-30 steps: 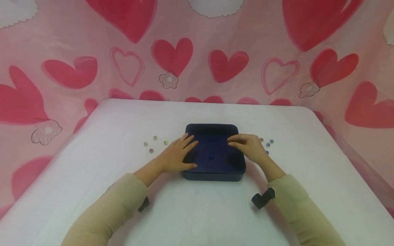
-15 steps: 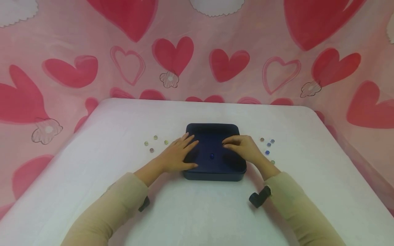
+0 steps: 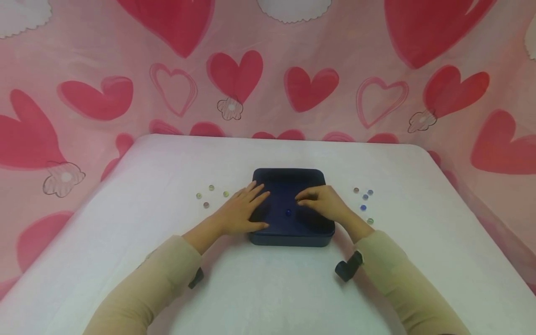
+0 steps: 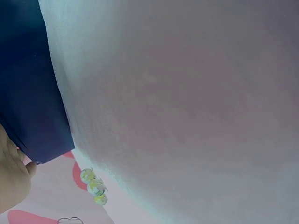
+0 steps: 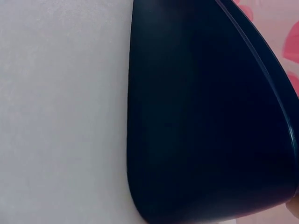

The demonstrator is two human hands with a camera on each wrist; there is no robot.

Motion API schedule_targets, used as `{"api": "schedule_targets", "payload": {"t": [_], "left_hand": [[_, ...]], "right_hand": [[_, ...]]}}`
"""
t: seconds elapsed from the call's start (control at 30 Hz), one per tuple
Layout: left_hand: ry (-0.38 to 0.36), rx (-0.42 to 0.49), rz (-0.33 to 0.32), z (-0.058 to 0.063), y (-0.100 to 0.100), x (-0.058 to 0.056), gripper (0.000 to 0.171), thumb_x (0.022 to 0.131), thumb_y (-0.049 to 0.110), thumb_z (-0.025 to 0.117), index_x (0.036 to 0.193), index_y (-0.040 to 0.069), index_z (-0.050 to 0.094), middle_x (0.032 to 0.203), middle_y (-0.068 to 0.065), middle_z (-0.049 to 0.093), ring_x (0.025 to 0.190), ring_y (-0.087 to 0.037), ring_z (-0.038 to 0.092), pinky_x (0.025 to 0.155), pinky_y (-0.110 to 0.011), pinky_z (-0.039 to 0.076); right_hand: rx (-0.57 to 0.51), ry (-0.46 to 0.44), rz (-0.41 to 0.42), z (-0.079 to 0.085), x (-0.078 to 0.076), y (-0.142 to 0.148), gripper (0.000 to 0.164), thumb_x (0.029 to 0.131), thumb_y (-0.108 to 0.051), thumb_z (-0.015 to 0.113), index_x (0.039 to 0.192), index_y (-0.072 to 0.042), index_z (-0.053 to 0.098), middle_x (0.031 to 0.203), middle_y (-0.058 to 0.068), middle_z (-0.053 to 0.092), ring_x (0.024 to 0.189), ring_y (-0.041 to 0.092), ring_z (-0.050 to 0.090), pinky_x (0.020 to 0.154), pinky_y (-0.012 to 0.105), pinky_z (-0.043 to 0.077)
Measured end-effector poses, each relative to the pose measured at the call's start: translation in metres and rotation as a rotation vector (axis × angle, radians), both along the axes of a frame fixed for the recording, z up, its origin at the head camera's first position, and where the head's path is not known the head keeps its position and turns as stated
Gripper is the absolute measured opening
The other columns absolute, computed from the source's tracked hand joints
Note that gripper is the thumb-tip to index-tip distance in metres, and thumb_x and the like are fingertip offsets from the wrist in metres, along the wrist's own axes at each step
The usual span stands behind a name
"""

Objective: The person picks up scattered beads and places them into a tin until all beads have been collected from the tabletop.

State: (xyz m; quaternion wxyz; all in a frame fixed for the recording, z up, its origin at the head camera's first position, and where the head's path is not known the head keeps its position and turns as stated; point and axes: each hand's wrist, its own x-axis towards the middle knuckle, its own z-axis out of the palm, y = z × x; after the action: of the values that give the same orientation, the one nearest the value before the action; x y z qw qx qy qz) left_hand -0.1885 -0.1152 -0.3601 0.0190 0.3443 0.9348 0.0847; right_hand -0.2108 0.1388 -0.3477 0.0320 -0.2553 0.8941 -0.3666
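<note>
A dark blue rectangular tray [image 3: 293, 241] stands in the middle of the white table in the head view, with one blue marble [image 3: 288, 212] on its floor. My left hand [image 3: 239, 215] lies over the tray's left rim, fingers spread. Over the tray's right half, my right hand [image 3: 324, 202] brings thumb and fingertips together, pinching a small dark marble that the fingers mostly hide. In the left wrist view, part of the left hand [image 4: 13, 175] shows beside the tray wall [image 4: 35, 93]. The right wrist view is mostly tray side [image 5: 201, 116], with a bit of finger at the lower right edge.
Several yellowish and brownish marbles [image 3: 211, 187] lie left of the tray. To its right are several more, blue [image 3: 363, 207], brown [image 3: 356, 190] and green [image 3: 370, 221]. A pink cloth with red hearts [image 3: 234, 77] hangs behind the table [image 3: 268, 293].
My right hand has moved left and slightly toward me, from the tray's right rim to over its middle, fingertips still pinched. The left hand has stayed in place.
</note>
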Motion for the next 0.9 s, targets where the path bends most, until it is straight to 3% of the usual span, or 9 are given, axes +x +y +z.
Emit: {"api": "schedule_targets", "payload": {"t": [0.2, 0.53, 0.9], "left_hand": [[-0.002, -0.003, 0.000, 0.000, 0.000, 0.000, 0.079, 0.078, 0.059, 0.043, 0.138, 0.013, 0.021, 0.143, -0.008, 0.010, 0.130, -0.022, -0.003, 0.103, -0.040, 0.009], [0.003, -0.002, -0.006, 0.001, 0.000, -0.001, 0.079, 0.079, 0.059, 0.043, 0.138, 0.012, 0.021, 0.143, -0.009, 0.011, 0.130, -0.023, -0.002, 0.102, -0.040, 0.009], [0.001, 0.012, -0.012, 0.001, 0.000, -0.001, 0.079, 0.079, 0.059, 0.043, 0.138, 0.012, 0.021, 0.143, -0.009, 0.012, 0.130, -0.023, -0.002, 0.103, -0.038, 0.007]], "right_hand": [[0.048, -0.012, 0.039, -0.001, -0.003, -0.003, 0.016, 0.079, -0.015, 0.062, 0.092, -0.007, 0.067, 0.087, 0.002, 0.065, 0.078, 0.015, 0.057, 0.071, 0.032, 0.047], [0.148, 0.079, 0.118, -0.002, -0.005, -0.011, 0.016, 0.078, -0.012, 0.062, 0.092, -0.006, 0.067, 0.088, 0.002, 0.065, 0.086, 0.017, 0.059, 0.077, 0.035, 0.046], [0.239, 0.119, 0.090, -0.009, -0.005, -0.012, 0.014, 0.078, -0.011, 0.063, 0.091, -0.008, 0.068, 0.088, 0.001, 0.065, 0.085, 0.016, 0.060, 0.075, 0.033, 0.046]]}}
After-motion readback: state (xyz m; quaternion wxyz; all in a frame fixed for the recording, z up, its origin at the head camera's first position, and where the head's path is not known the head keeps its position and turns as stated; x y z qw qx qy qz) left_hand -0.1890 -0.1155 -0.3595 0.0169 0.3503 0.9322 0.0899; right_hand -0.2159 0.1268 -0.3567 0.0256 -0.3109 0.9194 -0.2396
